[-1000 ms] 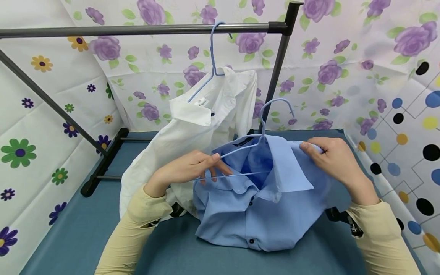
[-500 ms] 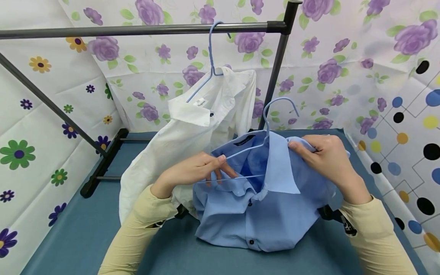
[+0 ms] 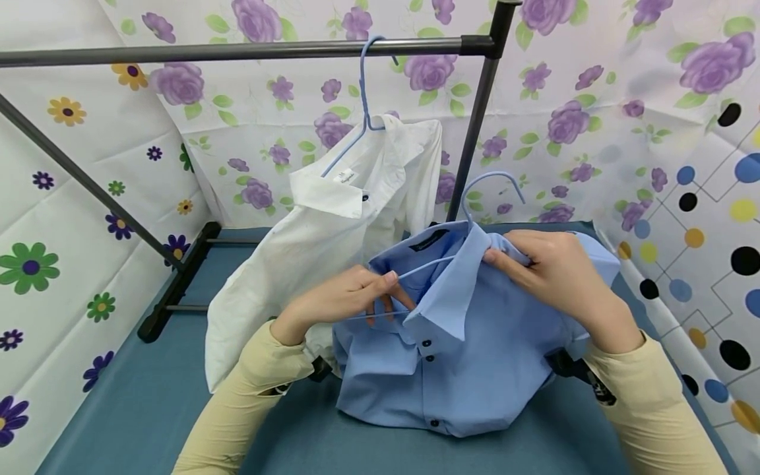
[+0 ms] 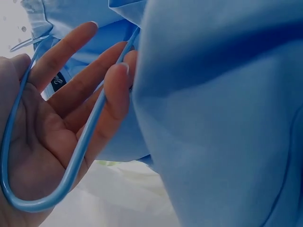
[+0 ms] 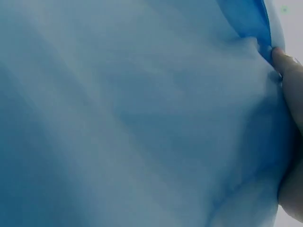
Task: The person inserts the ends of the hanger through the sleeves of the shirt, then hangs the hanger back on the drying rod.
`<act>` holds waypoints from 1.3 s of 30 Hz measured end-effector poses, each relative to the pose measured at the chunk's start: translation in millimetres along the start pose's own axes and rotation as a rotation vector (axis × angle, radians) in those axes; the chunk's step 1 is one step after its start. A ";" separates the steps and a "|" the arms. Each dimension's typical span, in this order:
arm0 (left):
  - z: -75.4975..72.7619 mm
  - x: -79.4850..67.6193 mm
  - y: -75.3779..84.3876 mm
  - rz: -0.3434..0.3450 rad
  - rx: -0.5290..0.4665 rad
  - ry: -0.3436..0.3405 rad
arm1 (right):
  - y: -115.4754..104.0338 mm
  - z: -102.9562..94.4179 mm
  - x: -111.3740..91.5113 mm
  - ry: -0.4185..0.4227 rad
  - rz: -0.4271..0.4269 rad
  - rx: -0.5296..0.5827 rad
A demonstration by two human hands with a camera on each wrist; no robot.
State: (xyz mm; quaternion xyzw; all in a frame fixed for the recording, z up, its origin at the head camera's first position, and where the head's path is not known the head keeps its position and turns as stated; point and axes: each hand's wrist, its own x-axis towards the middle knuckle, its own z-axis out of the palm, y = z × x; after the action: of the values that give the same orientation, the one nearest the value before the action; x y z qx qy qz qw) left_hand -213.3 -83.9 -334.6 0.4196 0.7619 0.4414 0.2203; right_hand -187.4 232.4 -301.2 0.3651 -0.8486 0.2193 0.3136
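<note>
A light blue button-up shirt (image 3: 475,389) sits bunched at the middle of the table. Out of its collar rises the hook of a blue clothes hanger (image 3: 489,174). My left hand (image 3: 341,293) holds the bare left end of that hanger. In the left wrist view the hanger's bent end (image 4: 71,172) crosses the palm, with fingers curled at the wire. My right hand (image 3: 558,274) pinches the shirt's shoulder beside the collar, thumb on top. The hanger's right arm is hidden under the cloth. Mostly shirt fabric (image 5: 142,113) fills the right wrist view.
Behind, a white shirt (image 3: 338,237) hangs on another blue hanger (image 3: 365,86) from a dark metal rack (image 3: 237,54). The rack's black foot (image 3: 178,284) stands at left on the blue-green tabletop (image 3: 136,389). Patterned sheets (image 3: 564,125) enclose the back and sides.
My right hand has shifted left along the shoulder toward the collar. The collar has swung left over more of the hanger, and the hook has moved right. My left hand has edged slightly right.
</note>
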 end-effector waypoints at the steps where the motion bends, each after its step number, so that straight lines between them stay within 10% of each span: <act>1: 0.6 0.2 -0.7 0.016 -0.003 -0.001 | -0.7 -1.4 0.3 -0.002 -0.008 -0.009; 9: 4.3 1.4 -3.6 0.092 -0.068 0.029 | -4.5 -20.6 5.0 0.086 -0.043 -0.149; 17: 4.0 2.9 -2.4 0.128 -0.089 0.027 | 20.5 -45.2 -3.9 0.259 0.119 -0.191; 26: 4.3 0.8 -5.1 0.102 -0.114 0.031 | 52.4 -56.4 -32.8 0.032 0.410 0.097; 32: 2.8 -0.5 -6.1 0.055 -0.111 0.032 | 57.5 -48.7 -38.6 0.107 0.214 0.078; 39: 1.6 -0.4 -3.4 0.032 -0.079 0.012 | 44.8 -41.3 -33.5 -0.014 0.075 -0.005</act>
State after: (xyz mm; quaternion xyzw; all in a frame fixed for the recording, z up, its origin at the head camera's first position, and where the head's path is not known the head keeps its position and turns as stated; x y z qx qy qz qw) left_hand -213.5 -84.3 -338.4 0.4202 0.7382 0.4773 0.2251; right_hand -188.0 302.0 -301.5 0.3337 -0.8644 0.2265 0.3003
